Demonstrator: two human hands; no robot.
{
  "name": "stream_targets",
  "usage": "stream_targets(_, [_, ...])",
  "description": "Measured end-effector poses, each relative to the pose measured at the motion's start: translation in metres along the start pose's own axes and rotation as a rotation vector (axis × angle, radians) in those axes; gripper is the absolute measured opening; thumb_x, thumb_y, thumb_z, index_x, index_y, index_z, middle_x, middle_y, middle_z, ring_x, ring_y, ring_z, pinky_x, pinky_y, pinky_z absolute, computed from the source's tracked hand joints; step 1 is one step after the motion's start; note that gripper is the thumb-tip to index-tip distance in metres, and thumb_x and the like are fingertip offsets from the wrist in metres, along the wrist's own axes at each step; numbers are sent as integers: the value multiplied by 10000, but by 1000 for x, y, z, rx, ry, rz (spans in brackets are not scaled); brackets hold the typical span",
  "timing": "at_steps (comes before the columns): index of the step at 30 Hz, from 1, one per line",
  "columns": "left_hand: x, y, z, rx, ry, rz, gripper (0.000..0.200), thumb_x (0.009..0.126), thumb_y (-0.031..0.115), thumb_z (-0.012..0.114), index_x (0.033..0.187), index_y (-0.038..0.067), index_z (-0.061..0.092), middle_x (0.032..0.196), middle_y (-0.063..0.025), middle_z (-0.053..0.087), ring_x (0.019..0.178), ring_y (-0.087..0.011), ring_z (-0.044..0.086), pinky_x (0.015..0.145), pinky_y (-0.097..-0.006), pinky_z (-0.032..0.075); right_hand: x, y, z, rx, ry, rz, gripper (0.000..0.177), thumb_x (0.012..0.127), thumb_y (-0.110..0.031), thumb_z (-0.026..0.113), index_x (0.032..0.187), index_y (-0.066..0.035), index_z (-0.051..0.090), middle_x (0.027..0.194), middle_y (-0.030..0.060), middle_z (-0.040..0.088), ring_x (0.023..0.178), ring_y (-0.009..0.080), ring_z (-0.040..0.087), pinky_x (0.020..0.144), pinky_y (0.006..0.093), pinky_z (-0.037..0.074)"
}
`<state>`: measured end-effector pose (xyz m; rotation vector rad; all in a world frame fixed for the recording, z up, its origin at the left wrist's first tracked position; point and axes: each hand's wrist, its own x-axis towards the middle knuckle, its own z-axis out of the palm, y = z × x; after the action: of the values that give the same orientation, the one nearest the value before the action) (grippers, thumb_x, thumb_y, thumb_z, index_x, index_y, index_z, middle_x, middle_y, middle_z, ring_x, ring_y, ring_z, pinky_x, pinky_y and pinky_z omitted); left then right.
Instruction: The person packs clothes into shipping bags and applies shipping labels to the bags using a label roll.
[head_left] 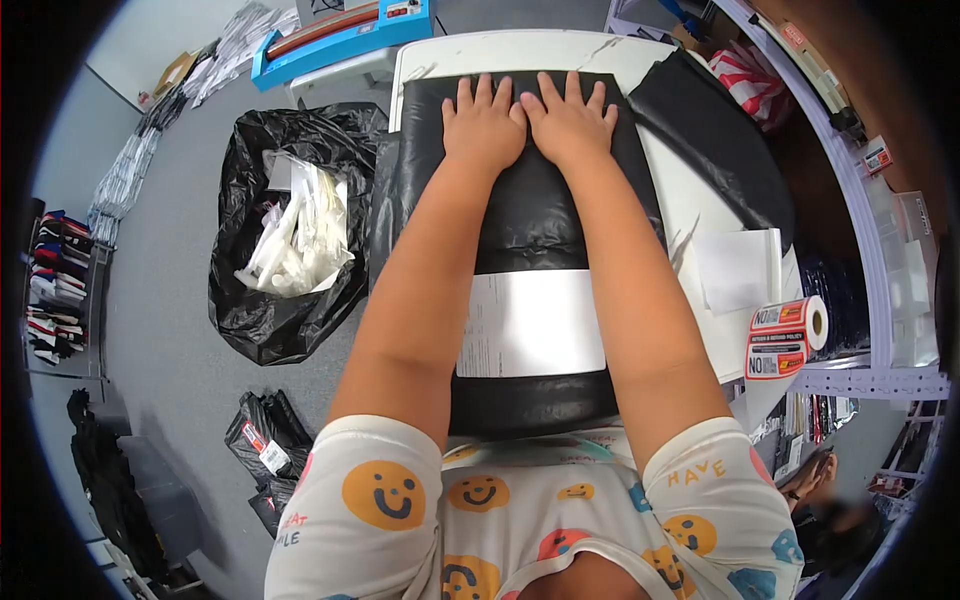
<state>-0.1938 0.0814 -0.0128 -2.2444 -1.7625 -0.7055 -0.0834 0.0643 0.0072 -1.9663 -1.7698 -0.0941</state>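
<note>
A black plastic mailing bag (530, 225), plump and shiny, lies in front of me on the white table (520, 50). My left hand (483, 128) rests flat on its far part, fingers spread and pointing away. Beside it, thumbs almost touching, my right hand (573, 125) presses the same black plastic, also with spread fingers. Neither hand grips anything. Across the near part of the bag, between my forearms, is a white printed sheet (530, 325); glare washes out much of its print. Another black plastic bag (715, 140) lies to the right of my right hand.
White papers (737, 268) and a roll of red-and-white labels (785, 340) are at the table's right. On the floor to the left stands a black bin bag (240, 290) holding white scraps. A blue machine (340, 45) is behind. Another person's hand (822, 475) shows lower right.
</note>
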Motion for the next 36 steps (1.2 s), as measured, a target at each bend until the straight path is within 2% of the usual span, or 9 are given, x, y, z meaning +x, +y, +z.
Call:
stream_targets(3, [-8,-2,11,-39,-40,2,497,871,362,278,1314,159,373,1376,-93,318,1281,-310,247,1035,-487,164,-8,7,20,-133,64,-43,521,872,-529,273,1325,-280,334,1417,92,225,1287,403,172,1011,562,142])
stream_targets(24, [-9,0,11,35,-68,10,485,871,358,290,1294,151,410,1340,-98,377,1264,-312,286,1031,-480,175,-7,7,21,-244,-25,-28,506,873,-517,255,1314,-292,358,1405,77,266,1280,389,202,1018,546,141])
stream_targets(27, [-8,0,9,49,-77,12,445,867,348,329,1239,157,481,1307,-93,419,1249,-290,312,1022,-485,192,-6,4,15,-265,-87,-17,495,875,-504,268,1312,-292,359,1405,71,267,1280,392,202,1019,550,136])
stream_targets(30, [-5,-3,2,-171,-12,-5,388,863,321,373,1168,158,549,1227,-81,500,1201,-238,382,1008,-506,203,-8,6,14,-138,-41,-80,472,879,-483,288,1312,-307,350,1408,66,262,1285,375,204,1018,554,136])
stream_targets(31, [1,-5,1,-284,38,-20,328,847,281,462,1122,148,581,1098,-58,587,1030,-184,531,919,-440,359,-7,8,14,-16,-47,-120,440,886,-417,346,1316,-321,333,1411,60,256,1293,345,208,1015,555,139])
stream_targets(34, [7,-11,-15,-1084,48,-226,310,822,234,543,1107,117,582,999,-45,626,840,-137,602,749,-312,466,-15,5,6,208,68,-336,430,880,-348,406,1305,-331,346,1397,67,280,1289,340,217,1018,550,142])
stream_targets(35, [7,-10,-17,-1263,143,-214,294,803,166,590,1075,53,581,934,-65,636,754,-120,606,623,-225,471,-18,2,4,238,80,-337,430,877,-327,428,1298,-350,348,1403,59,269,1288,333,224,1019,545,150])
stream_targets(36, [4,-11,-19,-1369,135,-218,287,810,156,584,1069,34,576,920,-71,633,766,-125,605,639,-231,470,-21,-1,0,254,86,-359,424,877,-334,427,1294,-355,353,1402,57,270,1288,329,225,1019,544,150])
